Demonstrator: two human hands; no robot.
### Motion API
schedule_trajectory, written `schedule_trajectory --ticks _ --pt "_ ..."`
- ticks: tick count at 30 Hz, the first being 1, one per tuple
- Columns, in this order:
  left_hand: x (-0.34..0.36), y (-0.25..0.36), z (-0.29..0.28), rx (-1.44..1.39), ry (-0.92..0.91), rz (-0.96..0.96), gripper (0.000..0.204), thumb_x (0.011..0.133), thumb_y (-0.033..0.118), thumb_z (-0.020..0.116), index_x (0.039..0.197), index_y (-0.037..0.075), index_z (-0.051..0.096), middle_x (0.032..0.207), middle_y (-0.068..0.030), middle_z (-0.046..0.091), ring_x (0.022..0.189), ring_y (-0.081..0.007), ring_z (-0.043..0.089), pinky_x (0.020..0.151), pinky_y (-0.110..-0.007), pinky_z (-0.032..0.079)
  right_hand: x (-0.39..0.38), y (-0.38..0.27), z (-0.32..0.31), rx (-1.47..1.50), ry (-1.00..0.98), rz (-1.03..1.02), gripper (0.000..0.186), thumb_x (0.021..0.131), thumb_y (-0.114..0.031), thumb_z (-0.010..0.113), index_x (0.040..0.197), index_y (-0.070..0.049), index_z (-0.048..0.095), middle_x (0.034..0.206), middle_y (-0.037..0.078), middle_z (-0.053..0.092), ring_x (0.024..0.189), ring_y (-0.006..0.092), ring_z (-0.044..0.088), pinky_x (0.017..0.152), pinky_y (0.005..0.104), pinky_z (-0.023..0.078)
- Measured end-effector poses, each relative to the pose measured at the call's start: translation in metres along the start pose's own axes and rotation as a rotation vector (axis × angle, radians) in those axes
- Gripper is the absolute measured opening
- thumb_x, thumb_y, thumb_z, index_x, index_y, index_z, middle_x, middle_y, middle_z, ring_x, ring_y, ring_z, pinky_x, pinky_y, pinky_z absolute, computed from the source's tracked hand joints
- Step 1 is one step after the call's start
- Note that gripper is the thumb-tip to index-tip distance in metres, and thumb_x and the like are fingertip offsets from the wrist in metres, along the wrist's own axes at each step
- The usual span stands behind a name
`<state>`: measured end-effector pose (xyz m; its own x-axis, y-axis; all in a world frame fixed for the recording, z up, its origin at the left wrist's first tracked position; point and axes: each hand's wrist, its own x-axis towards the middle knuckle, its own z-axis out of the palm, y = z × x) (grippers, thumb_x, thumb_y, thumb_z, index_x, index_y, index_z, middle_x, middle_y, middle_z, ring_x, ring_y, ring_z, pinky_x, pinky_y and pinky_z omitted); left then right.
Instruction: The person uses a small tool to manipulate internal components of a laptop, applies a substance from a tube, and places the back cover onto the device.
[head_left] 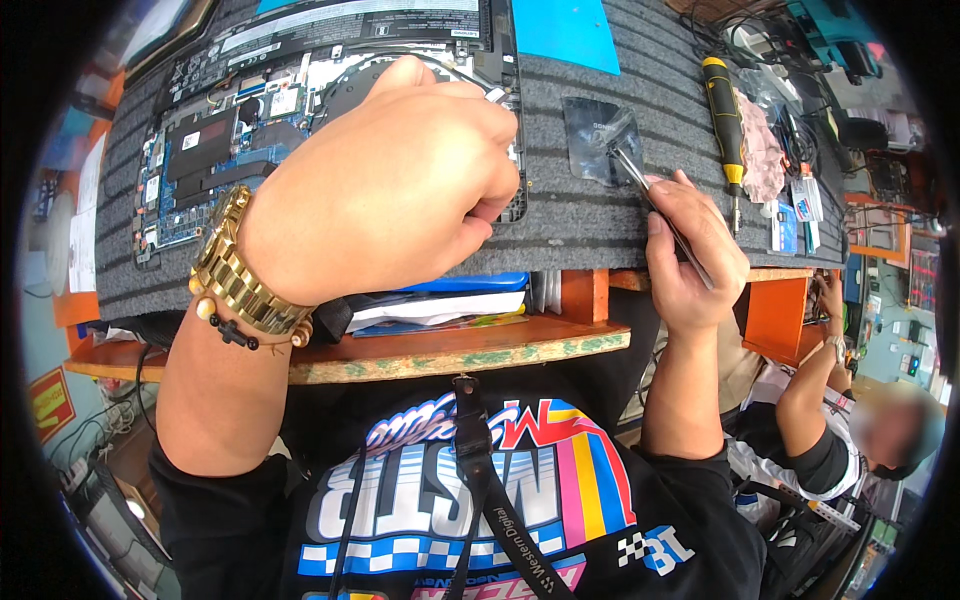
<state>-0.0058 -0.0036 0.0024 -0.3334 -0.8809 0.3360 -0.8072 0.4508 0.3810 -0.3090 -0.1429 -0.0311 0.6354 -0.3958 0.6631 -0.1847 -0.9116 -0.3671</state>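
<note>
An opened laptop (186, 140), its circuit board, black battery and fan exposed, lies on a ribbed grey mat (550, 230). My left hand (385, 180), wearing a gold watch and beaded bracelet at the wrist, is over the laptop with fingers curled down near the fan; its fingertips and anything they grip are hidden. My right hand (700, 255) holds slim metal tweezers (632, 168), their tips on a small dark plastic bag (583, 140) to the laptop's right.
A blue mat (565, 30), yellow-black screwdriver (722, 115), pink cloth (760, 150) and cables (800, 130) surround the work. Below the desktop is a wooden shelf (500, 345) with papers. A co-worker (810, 410) sits at the right.
</note>
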Motion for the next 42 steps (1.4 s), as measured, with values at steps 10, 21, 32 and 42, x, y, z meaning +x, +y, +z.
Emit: schedule_trajectory --ticks 10,21,32,42 --pt "0.001 -0.001 -0.002 -0.053 0.013 -0.001 0.017 0.077 0.011 0.089 0.077 0.013 0.072 0.086 -0.0023 0.058 0.094 -0.0260 0.063 0.094 -0.043 0.041 -0.008 0.010 -0.011 0.669 0.070 0.400 0.030 0.106 -0.001 0.066 0.133 0.013 0.067 0.130 0.035 0.076 0.124 0.0484 0.076 0.114 0.0614 0.058" --pt "0.001 -0.002 -0.007 -0.059 -0.040 -0.097 0.035 0.076 0.016 0.094 0.080 0.015 0.059 0.085 0.0013 0.060 0.094 -0.0249 0.063 0.091 -0.043 0.039 0.015 -0.047 0.021 0.978 -0.003 0.377 0.017 0.102 0.012 0.063 0.118 0.008 0.061 0.118 0.021 0.072 0.110 0.0262 0.075 0.105 0.0512 0.068" --pt "0.000 -0.002 -0.008 -0.033 -0.043 -0.111 0.035 0.075 0.019 0.094 0.079 0.015 0.060 0.084 0.0005 0.060 0.094 -0.0263 0.063 0.091 -0.043 0.039 0.013 -0.052 0.032 0.661 -0.025 0.313 0.018 0.093 0.015 0.071 0.109 0.007 0.068 0.111 0.019 0.079 0.099 0.0210 0.080 0.089 0.0342 0.066" --pt "0.000 -0.001 -0.008 -0.041 -0.042 -0.114 0.035 0.076 0.018 0.094 0.078 0.014 0.060 0.084 -0.0005 0.060 0.094 -0.0268 0.063 0.091 -0.043 0.039 0.013 -0.052 0.034 0.619 -0.036 0.275 0.019 0.092 0.015 0.072 0.109 0.006 0.069 0.109 0.018 0.081 0.095 0.0185 0.080 0.084 0.0315 0.065"
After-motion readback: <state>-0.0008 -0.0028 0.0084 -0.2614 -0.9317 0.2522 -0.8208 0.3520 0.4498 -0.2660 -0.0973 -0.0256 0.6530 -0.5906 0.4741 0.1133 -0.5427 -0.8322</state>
